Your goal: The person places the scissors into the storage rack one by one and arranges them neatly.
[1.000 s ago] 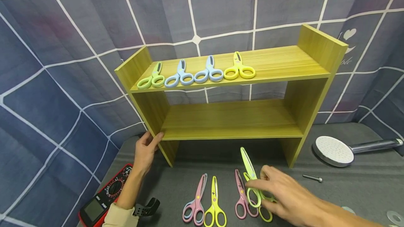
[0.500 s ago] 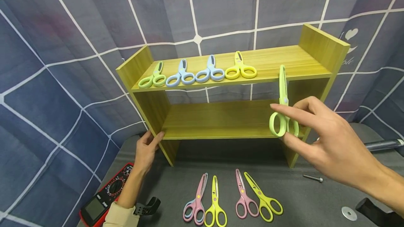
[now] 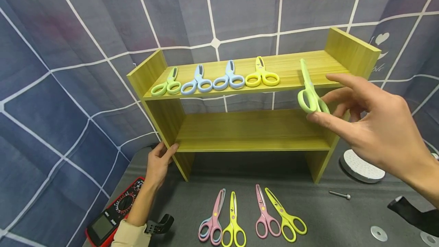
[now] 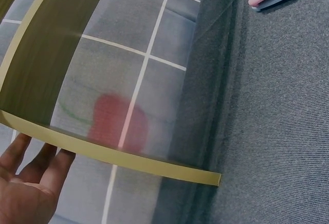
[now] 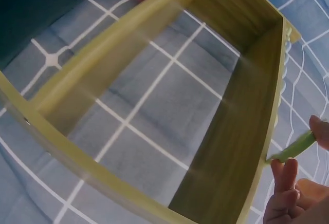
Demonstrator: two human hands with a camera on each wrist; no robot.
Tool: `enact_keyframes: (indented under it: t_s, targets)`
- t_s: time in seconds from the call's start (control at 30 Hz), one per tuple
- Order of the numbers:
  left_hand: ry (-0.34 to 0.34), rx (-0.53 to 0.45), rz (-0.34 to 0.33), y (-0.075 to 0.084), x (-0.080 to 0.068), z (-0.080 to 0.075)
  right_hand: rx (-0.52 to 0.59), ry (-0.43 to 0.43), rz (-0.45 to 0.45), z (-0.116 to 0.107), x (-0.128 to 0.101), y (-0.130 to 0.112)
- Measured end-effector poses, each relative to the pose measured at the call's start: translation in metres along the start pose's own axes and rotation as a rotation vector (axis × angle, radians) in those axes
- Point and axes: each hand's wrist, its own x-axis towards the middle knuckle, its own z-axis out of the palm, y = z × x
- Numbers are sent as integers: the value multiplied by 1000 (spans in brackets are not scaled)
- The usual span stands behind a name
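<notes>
My right hand [image 3: 377, 121] holds a pair of light green scissors [image 3: 310, 90] by the handle loops, blades pointing up. They overlap the right part of the top shelf in the head view, and in the right wrist view the green handle [image 5: 298, 147] lies between thumb and fingers by the shelf edge. My left hand [image 3: 159, 165] grips the left side panel of the wooden shelf unit [image 3: 253, 130], thumb at the lower board's front corner. Green scissors [image 3: 167, 86], two blue pairs [image 3: 197, 81] and a yellow pair [image 3: 260, 75] lie in a row on top.
In front of the shelf lie pink scissors [image 3: 215, 216], [image 3: 264, 212] and yellow scissors [image 3: 234, 220], [image 3: 286, 216]. A red multimeter [image 3: 114, 212] is at left. At right are a shower head [image 3: 361, 167], a bolt [image 3: 339, 194], washers [image 3: 378, 233] and a black object [image 3: 411, 212].
My right hand has lifted the light green scissors from beside the other pairs on the table up to the right part of the top shelf. My left hand has stayed on the side panel.
</notes>
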Motion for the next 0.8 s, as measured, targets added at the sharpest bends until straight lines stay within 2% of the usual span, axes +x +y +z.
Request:
enact_keyframes:
  t_s: [0.03, 0.07, 0.13, 0.27, 0.43, 0.7, 0.8]
  targets:
    - [-2, -4, 2, 0, 0, 0, -18, -1, 13, -8, 8, -27]
    - [-5, -6, 3, 0, 0, 1, -39, 2, 22, -11, 14, -41]
    - [-4, -9, 1, 0, 0, 1, -52, -12, 64, -14, 24, -54]
    - [10, -3, -9, 1, -1, 0, -102, -80, 118, -13, 46, -55]
    - [20, 3, -11, 1, -1, 1, -149, -134, 113, -10, 65, -56]
    - [14, -18, 5, -1, -1, 4, -159, -188, 140, -9, 74, -54]
    - [18, -12, 5, -1, -1, 4, -157, -163, 117, -8, 72, -53]
